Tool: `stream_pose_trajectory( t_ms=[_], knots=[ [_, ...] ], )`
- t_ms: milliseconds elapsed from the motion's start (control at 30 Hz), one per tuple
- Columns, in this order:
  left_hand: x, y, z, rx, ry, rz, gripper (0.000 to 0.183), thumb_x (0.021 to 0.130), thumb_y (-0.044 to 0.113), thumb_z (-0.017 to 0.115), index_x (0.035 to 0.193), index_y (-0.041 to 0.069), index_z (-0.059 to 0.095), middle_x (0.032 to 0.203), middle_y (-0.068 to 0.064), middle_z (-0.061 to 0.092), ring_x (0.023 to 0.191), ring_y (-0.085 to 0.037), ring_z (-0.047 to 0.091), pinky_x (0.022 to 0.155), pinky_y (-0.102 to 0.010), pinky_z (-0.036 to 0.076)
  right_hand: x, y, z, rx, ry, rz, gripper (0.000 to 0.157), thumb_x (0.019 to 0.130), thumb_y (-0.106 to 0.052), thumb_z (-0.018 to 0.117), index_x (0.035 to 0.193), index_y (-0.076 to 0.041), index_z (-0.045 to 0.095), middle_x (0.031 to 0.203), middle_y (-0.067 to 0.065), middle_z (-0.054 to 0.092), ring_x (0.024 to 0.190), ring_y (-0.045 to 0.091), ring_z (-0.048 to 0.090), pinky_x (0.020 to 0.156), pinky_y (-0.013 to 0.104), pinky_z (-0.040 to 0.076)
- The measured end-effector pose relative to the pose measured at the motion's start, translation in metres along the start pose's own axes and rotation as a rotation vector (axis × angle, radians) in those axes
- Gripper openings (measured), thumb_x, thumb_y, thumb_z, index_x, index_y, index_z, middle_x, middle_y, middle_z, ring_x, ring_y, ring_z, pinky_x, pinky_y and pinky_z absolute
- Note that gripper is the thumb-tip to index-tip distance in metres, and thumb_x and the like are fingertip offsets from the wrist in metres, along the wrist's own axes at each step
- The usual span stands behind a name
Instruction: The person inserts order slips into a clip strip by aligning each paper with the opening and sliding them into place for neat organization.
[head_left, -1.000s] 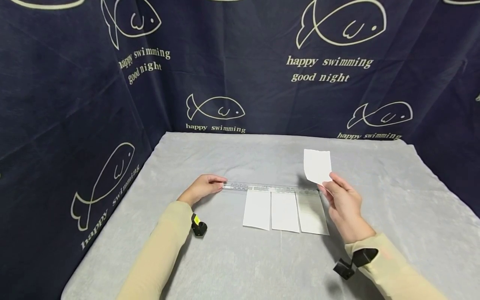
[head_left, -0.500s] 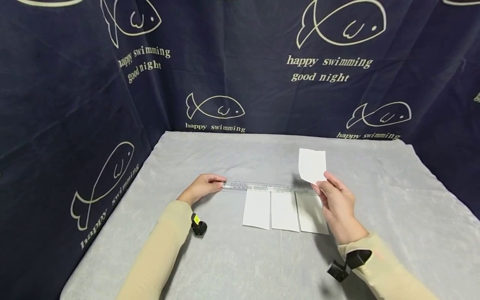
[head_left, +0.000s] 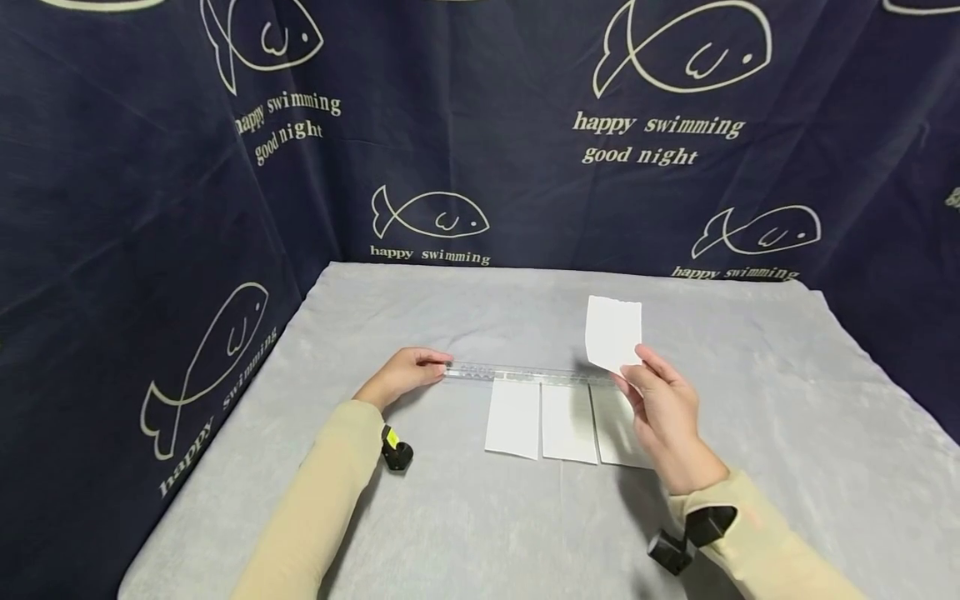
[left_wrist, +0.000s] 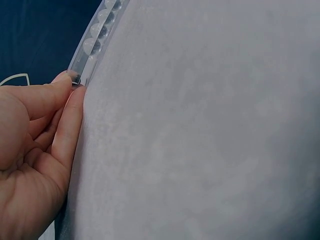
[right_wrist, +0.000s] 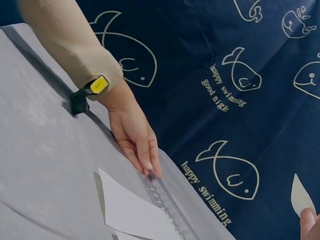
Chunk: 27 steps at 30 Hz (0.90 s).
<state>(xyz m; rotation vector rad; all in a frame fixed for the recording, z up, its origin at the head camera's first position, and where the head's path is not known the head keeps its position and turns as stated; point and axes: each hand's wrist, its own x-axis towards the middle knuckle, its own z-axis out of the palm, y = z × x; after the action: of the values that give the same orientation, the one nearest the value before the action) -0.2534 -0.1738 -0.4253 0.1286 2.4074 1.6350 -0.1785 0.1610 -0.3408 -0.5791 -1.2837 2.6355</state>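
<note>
My left hand [head_left: 405, 375] pinches the left end of a clear plastic strip [head_left: 517, 372] between thumb and fingers. In the left wrist view the strip [left_wrist: 92, 47] shows a row of round, bead-like shapes. My right hand [head_left: 667, 417] pinches a small white sheet of paper [head_left: 613, 332] by its lower corner, raised beyond the strip's right part. Three more sheets stand side by side along the strip's near edge: a left one [head_left: 513, 421], a middle one [head_left: 570, 425] and a right one [head_left: 618, 425]. My right hand hides the strip's right end and part of the right sheet.
A grey cloth [head_left: 465, 533] covers the table. Dark blue curtains [head_left: 525, 108] with fish drawings and lettering hang behind and at the sides. A small black camera [head_left: 397, 454] is on my left wrist, another black device [head_left: 686, 537] on my right.
My right hand has moved left with the sheet of paper, now shading the middle and right sheets. The left hand and the strip have stayed in place.
</note>
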Motion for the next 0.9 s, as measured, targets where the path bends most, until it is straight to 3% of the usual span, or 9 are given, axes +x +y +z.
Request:
stream_pose_trajectory(
  t_ms=[233, 500, 900],
  knots=[
    [-0.001, 0.002, 0.001, 0.001, 0.001, -0.003, 0.029, 0.088, 0.006, 0.064, 0.117, 0.004, 0.065, 0.118, -0.012, 0.061, 0.098, -0.016, 0.056, 0.086, -0.026, 0.047, -0.004, 0.002, 0.003, -0.007, -0.008, 0.014, 0.040, 0.079, 0.023, 0.049, 0.106, -0.003, 0.063, 0.100, 0.006, 0.045, 0.069, 0.012, 0.057, 0.069, 0.023, 0.054],
    [-0.001, 0.002, 0.000, 0.015, 0.008, -0.007, 0.029, 0.088, 0.008, 0.064, 0.117, 0.005, 0.065, 0.117, -0.010, 0.061, 0.097, -0.016, 0.056, 0.086, -0.028, 0.047, -0.007, 0.005, 0.009, -0.003, -0.013, 0.020, 0.041, 0.079, 0.024, 0.047, 0.106, -0.002, 0.061, 0.096, 0.006, 0.044, 0.067, 0.013, 0.057, 0.068, 0.022, 0.054],
    [0.001, 0.000, -0.001, 0.027, 0.004, -0.007, 0.029, 0.088, 0.008, 0.065, 0.117, 0.007, 0.066, 0.120, -0.008, 0.060, 0.102, -0.017, 0.054, 0.091, -0.031, 0.044, -0.012, 0.014, 0.016, -0.004, -0.075, 0.049, 0.045, 0.081, 0.022, 0.042, 0.116, -0.002, 0.055, 0.102, 0.006, 0.039, 0.074, 0.013, 0.057, 0.078, 0.024, 0.051]
  ],
)
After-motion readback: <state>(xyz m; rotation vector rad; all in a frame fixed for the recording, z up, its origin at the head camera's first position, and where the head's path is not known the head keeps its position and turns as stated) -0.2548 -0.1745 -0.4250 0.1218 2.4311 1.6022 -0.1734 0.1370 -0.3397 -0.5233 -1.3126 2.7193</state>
